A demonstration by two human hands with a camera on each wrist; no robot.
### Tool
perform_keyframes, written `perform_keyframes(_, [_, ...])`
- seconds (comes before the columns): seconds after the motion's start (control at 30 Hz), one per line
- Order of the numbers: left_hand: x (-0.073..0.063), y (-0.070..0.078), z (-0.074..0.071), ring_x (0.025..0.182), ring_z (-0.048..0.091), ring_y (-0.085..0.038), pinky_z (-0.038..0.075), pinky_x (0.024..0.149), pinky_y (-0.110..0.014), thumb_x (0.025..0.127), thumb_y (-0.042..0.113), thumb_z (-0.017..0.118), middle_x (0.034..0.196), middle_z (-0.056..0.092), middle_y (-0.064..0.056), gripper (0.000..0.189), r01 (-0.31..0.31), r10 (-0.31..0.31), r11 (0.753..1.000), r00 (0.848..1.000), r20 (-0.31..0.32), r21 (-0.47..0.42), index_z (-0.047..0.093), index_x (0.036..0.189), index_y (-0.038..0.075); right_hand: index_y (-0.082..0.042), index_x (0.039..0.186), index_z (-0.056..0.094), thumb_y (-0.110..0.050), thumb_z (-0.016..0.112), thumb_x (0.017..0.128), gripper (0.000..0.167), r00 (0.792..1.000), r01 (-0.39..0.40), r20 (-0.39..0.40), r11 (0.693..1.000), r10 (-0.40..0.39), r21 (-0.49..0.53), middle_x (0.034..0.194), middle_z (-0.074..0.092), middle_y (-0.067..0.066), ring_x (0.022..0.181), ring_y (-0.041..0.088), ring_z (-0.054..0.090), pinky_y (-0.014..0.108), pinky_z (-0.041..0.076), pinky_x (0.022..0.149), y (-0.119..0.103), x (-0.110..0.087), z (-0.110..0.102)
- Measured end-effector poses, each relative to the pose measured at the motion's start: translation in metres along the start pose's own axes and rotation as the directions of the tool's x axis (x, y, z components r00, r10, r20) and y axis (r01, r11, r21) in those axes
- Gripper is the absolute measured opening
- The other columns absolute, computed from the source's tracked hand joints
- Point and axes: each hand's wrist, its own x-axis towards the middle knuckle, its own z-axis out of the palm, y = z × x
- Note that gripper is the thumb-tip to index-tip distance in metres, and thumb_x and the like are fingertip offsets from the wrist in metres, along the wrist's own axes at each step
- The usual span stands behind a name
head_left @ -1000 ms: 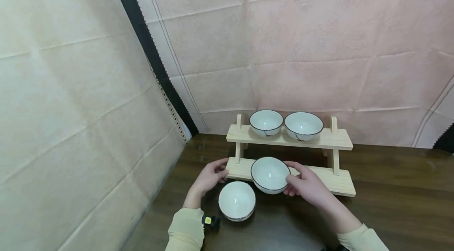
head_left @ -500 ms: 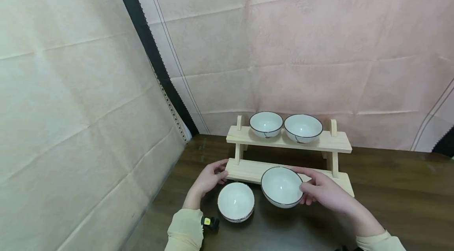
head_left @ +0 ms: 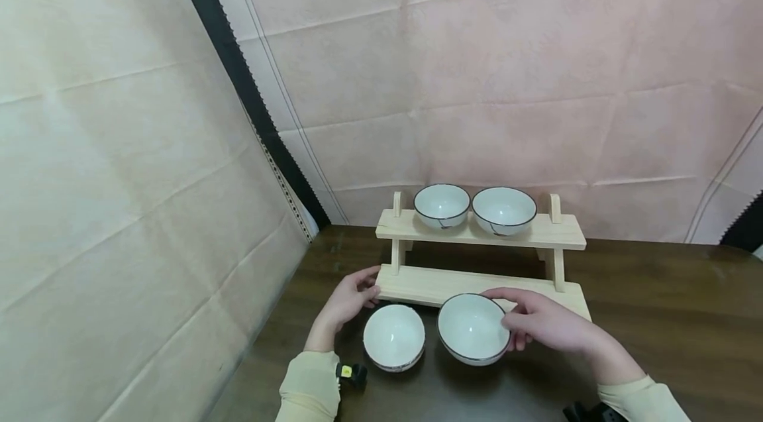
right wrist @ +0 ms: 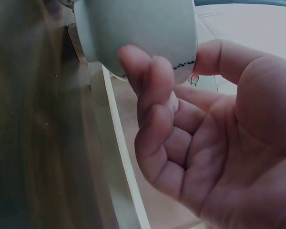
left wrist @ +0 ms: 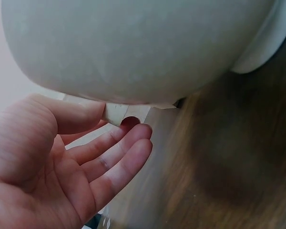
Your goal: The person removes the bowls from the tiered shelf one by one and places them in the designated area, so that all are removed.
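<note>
My right hand [head_left: 545,322] pinches the right side of a white, dark-rimmed bowl [head_left: 473,330], thumb at the rim and fingers under the outside. The right wrist view shows this bowl [right wrist: 143,33] tilted by the camera angle. In the head view it appears in front of the rack's lower shelf; whether it touches the table is hard to tell. My left hand [head_left: 347,299] grips the left end of the wooden two-tier rack [head_left: 429,284] between thumb and fingers. Close by, another white bowl [head_left: 394,337] stands on the table and fills much of the left wrist view.
Two more dark-rimmed bowls, a left one [head_left: 442,205] and a right one [head_left: 503,210], sit side by side on the rack's upper shelf. Behind the brown wooden table [head_left: 656,316] hangs a pale cloth backdrop [head_left: 507,77], with another cloth [head_left: 131,210] at the left.
My right hand has brought the bowl from the lower shelf's front edge to the right and nearer to me. The left hand keeps its grip on the rack. The head view shifts slightly.
</note>
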Motion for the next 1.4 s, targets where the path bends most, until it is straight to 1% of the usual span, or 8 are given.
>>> perform_keyframes(0.07, [0.0,-0.001,0.0,0.089,0.072,-0.026,0.065,0.08,-0.042,0.107,0.007,0.065,0.113,0.067,-0.016,0.049,-0.007,0.007,1.0,1.0,0.001,-0.006,0.054,0.154,0.0,0.001,0.154,0.05,-0.002,0.058,0.101,0.053,1.0,-0.001,0.015,1.0,0.001,-0.003,0.077,0.071,0.015,0.065,0.028,0.069,0.038,0.06,0.062,0.001,0.0,-0.002])
perform_keyframes(0.33, [-0.002,-0.006,0.005,0.089,0.071,-0.024,0.065,0.08,-0.04,0.106,0.007,0.066,0.112,0.067,-0.015,0.049,0.016,-0.015,1.0,1.0,0.027,-0.018,0.054,0.154,0.0,-0.003,0.155,0.052,-0.004,0.06,0.101,0.055,0.998,-0.035,0.056,0.999,0.036,-0.024,0.079,0.068,0.013,0.067,0.028,0.07,0.038,0.06,0.064,0.01,-0.005,-0.001])
perform_keyframes(0.47, [0.001,-0.005,0.005,0.089,0.071,-0.024,0.065,0.08,-0.039,0.107,0.008,0.066,0.113,0.067,-0.014,0.049,0.008,-0.008,1.0,1.0,0.023,-0.007,0.055,0.154,0.001,-0.002,0.156,0.053,-0.006,0.06,0.102,0.054,0.997,-0.036,0.07,0.999,0.039,-0.036,0.081,0.067,0.013,0.067,0.029,0.07,0.038,0.061,0.064,0.011,-0.003,-0.001])
perform_keyframes(0.7, [0.004,-0.005,0.006,0.089,0.071,-0.024,0.065,0.08,-0.04,0.106,0.008,0.066,0.112,0.067,-0.015,0.049,0.005,-0.005,1.0,1.0,0.013,-0.007,0.055,0.153,0.001,-0.005,0.156,0.054,-0.003,0.059,0.1,0.056,0.993,-0.05,0.108,0.998,0.055,-0.048,0.082,0.066,0.012,0.068,0.027,0.07,0.036,0.061,0.063,0.013,0.003,0.002])
perform_keyframes(0.9, [-0.001,-0.007,0.004,0.089,0.071,-0.025,0.065,0.081,-0.042,0.106,0.007,0.067,0.112,0.066,-0.015,0.049,0.011,-0.011,1.0,1.0,0.009,-0.013,0.055,0.153,0.001,0.0,0.156,0.052,-0.002,0.058,0.1,0.056,0.991,-0.051,0.118,0.998,0.055,-0.041,0.078,0.066,0.01,0.066,0.025,0.069,0.033,0.059,0.062,0.021,0.006,0.01])
perform_keyframes(1.07, [0.0,-0.001,0.001,0.089,0.071,-0.024,0.065,0.082,-0.04,0.106,0.008,0.067,0.112,0.066,-0.014,0.049,0.014,-0.014,1.0,1.0,0.009,-0.002,0.056,0.153,0.002,0.003,0.156,0.05,-0.001,0.057,0.101,0.056,0.992,-0.055,0.114,0.998,0.056,-0.016,0.079,0.066,0.01,0.066,0.025,0.068,0.032,0.058,0.062,0.02,0.009,0.009])
perform_keyframes(1.27, [0.002,0.0,-0.003,0.09,0.072,-0.024,0.065,0.082,-0.039,0.106,0.008,0.067,0.112,0.066,-0.014,0.049,0.007,-0.007,1.0,1.0,0.01,0.013,0.057,0.153,0.003,0.001,0.158,0.049,-0.002,0.058,0.101,0.058,0.991,-0.07,0.112,0.997,0.072,-0.023,0.08,0.065,0.011,0.068,0.027,0.068,0.034,0.058,0.063,0.017,0.009,0.009])
perform_keyframes(1.4, [0.0,-0.001,-0.003,0.09,0.071,-0.024,0.065,0.082,-0.039,0.106,0.01,0.068,0.113,0.066,-0.014,0.049,0.012,-0.012,1.0,1.0,0.009,0.008,0.056,0.153,0.003,0.0,0.158,0.05,-0.003,0.058,0.101,0.057,0.99,-0.069,0.118,0.997,0.071,-0.025,0.08,0.065,0.011,0.068,0.027,0.068,0.033,0.058,0.064,0.018,0.008,0.01])
